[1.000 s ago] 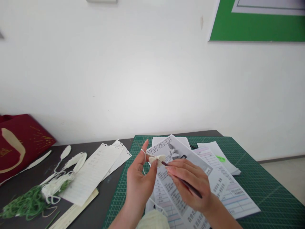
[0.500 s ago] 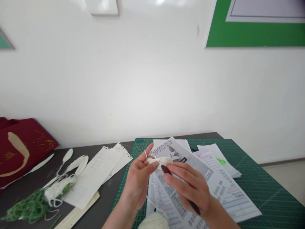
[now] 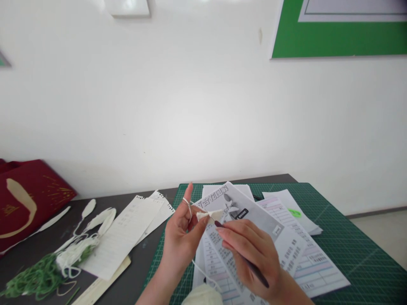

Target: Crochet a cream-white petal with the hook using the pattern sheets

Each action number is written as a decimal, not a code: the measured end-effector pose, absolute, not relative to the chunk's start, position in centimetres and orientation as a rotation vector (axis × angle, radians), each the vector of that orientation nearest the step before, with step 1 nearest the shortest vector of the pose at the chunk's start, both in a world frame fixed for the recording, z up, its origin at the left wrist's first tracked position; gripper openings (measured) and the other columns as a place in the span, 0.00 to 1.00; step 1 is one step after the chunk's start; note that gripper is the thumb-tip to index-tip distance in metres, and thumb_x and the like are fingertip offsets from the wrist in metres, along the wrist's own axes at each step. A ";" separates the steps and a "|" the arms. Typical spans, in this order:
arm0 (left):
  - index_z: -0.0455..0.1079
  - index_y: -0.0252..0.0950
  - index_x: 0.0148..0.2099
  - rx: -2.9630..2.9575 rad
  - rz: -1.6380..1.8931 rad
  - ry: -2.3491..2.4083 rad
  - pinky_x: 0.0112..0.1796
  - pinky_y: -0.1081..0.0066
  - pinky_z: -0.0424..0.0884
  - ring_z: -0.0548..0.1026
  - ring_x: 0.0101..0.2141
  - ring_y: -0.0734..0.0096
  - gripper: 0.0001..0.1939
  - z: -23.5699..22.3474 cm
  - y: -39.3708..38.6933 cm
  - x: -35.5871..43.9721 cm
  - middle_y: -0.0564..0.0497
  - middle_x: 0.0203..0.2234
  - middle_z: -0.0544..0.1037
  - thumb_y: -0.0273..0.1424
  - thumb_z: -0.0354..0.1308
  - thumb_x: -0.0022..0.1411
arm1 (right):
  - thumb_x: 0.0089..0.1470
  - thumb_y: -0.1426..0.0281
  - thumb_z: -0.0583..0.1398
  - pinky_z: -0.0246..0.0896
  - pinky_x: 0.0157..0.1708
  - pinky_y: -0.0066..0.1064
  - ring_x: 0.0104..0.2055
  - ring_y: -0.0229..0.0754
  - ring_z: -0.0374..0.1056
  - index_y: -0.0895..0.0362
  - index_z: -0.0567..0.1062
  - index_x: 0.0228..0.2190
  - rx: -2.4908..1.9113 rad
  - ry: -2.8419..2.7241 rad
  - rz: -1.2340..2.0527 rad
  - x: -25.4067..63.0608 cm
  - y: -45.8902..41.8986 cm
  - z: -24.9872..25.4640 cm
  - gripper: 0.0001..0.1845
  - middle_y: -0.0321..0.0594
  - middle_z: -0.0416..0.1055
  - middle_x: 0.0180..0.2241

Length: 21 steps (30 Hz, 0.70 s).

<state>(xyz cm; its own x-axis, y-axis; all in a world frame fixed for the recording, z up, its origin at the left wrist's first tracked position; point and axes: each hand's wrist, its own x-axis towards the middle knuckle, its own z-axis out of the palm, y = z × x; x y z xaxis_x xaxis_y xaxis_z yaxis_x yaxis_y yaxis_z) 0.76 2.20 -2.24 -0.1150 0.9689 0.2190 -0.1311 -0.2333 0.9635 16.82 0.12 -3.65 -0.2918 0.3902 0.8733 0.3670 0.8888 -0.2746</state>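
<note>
with the small white piece point(image 3: 216, 214) as the clock's centre, a pale yarn ball point(image 3: 203, 295) sits nearest, just past six, cut off by the lower edge; its strand point(image 3: 203, 271) runs up toward the left hand, and should feed freely there without snagging on the wrist. the right hand point(image 3: 254, 250), at about four, grips a dark-handled hook point(image 3: 256, 271) like a pencil, fingertips close to the shaft end, butt pointing between four and five. the slim shaft reaches the piece, though whether its tip sits in a stitch is too small to tell. for this hooking step, small turns of the fingers would likely serve better than pushing from the wrist, with the hook's mouth angled so it doesn't split the yarn. the left hand point(image 3: 181, 239), at about eight, pinches the piece between thumb and fingers, its index finger raised toward twelve with yarn looped round it; that finger should give slack evenly, and the pinch sit close to the working edge. the piece is held above the printed sheets point(image 3: 273, 220), which lie on a green mat point(image 3: 349, 250) stretching off toward three.
</note>
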 end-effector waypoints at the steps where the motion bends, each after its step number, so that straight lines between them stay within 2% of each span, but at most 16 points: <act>1: 0.46 0.40 0.68 1.205 1.502 1.043 0.28 0.75 0.62 0.63 0.23 0.76 0.45 -2.2 2.2 0.7 0.59 0.22 0.70 0.29 0.65 0.53 | 0.54 0.83 0.54 0.73 0.33 0.37 0.37 0.46 0.72 0.60 0.69 0.50 -0.564 -1.883 0.061 16.9 0.0 -3.4 0.22 0.50 0.76 0.36; 5: 0.50 0.40 0.67 1.134 1.439 0.996 0.26 0.77 0.61 0.63 0.23 0.78 0.44 -1.7 2.2 0.7 0.60 0.21 0.68 0.29 0.66 0.52 | 0.52 0.85 0.54 0.71 0.32 0.35 0.34 0.44 0.70 0.60 0.70 0.45 -0.564 -1.832 0.130 17.3 -0.2 -2.5 0.19 0.48 0.75 0.33; 12: 0.52 0.37 0.67 1.070 1.283 0.875 0.27 0.78 0.62 0.65 0.23 0.79 0.45 -1.2 1.9 0.4 0.60 0.21 0.69 0.25 0.68 0.49 | 0.54 0.83 0.54 0.66 0.33 0.35 0.34 0.43 0.69 0.57 0.71 0.43 -0.607 -1.753 0.344 18.6 -0.2 -2.2 0.17 0.42 0.73 0.32; 17: 0.54 0.40 0.66 1.056 1.092 0.807 0.33 0.73 0.66 0.70 0.27 0.75 0.45 -1.3 2.0 -0.5 0.57 0.23 0.73 0.24 0.68 0.49 | 0.59 0.77 0.53 0.61 0.33 0.33 0.34 0.40 0.67 0.54 0.73 0.39 -0.651 -1.615 0.612 19.2 -0.2 -2.2 0.11 0.38 0.70 0.31; 21: 0.58 0.41 0.64 1.040 0.974 0.735 0.32 0.70 0.66 0.72 0.28 0.71 0.44 -1.4 1.9 -0.9 0.55 0.23 0.73 0.25 0.69 0.47 | 0.61 0.72 0.53 0.60 0.32 0.32 0.32 0.39 0.65 0.53 0.73 0.38 -0.624 -1.605 0.739 19.7 -0.2 -2.0 0.09 0.36 0.68 0.30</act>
